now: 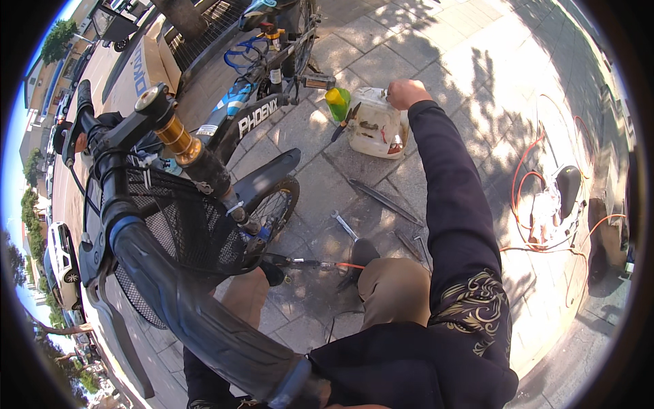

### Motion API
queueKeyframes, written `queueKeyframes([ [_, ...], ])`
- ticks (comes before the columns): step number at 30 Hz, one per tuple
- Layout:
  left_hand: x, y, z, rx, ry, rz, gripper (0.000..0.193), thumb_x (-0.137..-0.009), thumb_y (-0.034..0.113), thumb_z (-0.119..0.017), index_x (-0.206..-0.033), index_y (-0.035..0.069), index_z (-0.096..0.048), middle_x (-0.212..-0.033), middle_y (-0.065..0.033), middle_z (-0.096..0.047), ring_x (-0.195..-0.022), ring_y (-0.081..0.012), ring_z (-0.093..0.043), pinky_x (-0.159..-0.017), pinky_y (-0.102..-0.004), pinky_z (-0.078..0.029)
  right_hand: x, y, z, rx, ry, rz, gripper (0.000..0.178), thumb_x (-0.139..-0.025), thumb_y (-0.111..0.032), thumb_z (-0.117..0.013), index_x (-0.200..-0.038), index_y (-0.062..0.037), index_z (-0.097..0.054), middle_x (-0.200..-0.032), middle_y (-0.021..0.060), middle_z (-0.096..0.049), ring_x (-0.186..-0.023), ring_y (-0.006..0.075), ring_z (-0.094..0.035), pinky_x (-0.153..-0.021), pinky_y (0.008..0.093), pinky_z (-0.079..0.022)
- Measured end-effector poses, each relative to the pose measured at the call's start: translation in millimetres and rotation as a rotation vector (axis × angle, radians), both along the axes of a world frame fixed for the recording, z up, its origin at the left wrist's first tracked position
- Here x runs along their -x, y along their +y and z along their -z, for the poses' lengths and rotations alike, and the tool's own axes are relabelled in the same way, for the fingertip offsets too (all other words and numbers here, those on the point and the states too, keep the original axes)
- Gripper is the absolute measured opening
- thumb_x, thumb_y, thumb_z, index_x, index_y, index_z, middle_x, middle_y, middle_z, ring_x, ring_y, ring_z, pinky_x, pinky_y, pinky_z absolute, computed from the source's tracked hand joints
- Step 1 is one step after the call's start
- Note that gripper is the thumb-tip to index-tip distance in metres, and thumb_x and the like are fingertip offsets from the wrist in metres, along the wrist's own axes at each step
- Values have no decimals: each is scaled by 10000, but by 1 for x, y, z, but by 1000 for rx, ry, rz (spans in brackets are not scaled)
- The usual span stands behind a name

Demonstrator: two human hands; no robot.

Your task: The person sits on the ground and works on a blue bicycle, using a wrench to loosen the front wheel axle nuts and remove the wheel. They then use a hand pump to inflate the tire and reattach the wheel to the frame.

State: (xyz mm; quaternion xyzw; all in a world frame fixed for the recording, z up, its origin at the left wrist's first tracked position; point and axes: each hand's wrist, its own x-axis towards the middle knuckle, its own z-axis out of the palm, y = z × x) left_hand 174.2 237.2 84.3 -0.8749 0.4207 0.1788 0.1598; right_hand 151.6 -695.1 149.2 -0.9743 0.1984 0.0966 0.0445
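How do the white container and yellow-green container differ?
The white container is boxy and stained; the yellow-green container is brighter and rounder. The white one is larger than the yellow-green. The right hand is at the white one, not the yellow-green one. Both are on the paving.

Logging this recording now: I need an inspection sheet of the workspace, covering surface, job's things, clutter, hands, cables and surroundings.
Surface: grey stone paving slabs, patchily sunlit.
Job's things: whitish cut-open plastic jug with items inside; black bicycle with gold-coloured front tube on the left.
Clutter: silver metal wrench, long dark metal tool and yellow-green plastic cup.
Grips: right hand curled at the jug's upper right edge, its hold unclear; left hand cannot be made out clearly.
Cables: thin orange hose looping on the right; black-and-orange line near the person's feet.
Surroundings: white parked car and brown cardboard box, both left.
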Motion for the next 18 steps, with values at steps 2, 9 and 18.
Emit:
queueKeyframes([
  [2, 2, -3, 2, 47, -65, 81, 446, -1040, 347, -652, -1402, 88, -670, -1425, -206, -677, -1351, -384, -608, -1181, -489, -431, 2, 9, -2, 75, -90, 31, 308, -974, -213, -582, -1118, -86, -823, -1144, 187, -798, -1085, 382, -770, -936, 485, -607],
  [9, 20, -128, -61, 589, 36, -372, 374, -966, 365, -734, -1165, 50, -715, -1138, -192, -716, -1105, -405, -666, -972, -501, -522, 97, 119, -57, -341, -308, 286, 491, -1060, -405, -583, -1387, -61, -708, -1287, 227, -738, -1209, 383, -712, -1045, 463, -542],
  [18, 51, -226, -148, 542, 70, -622, 539, -871, 449, -810, -1297, 125, -739, -1231, -161, -770, -1160, -358, -719, -996, -437, -550, 158, 331, -138, -753, 40, -490, 381, -985, -324, -668, -1110, 18, -783, -1018, 268, -759, -996, 439, -726, -898, 492, -568],
])
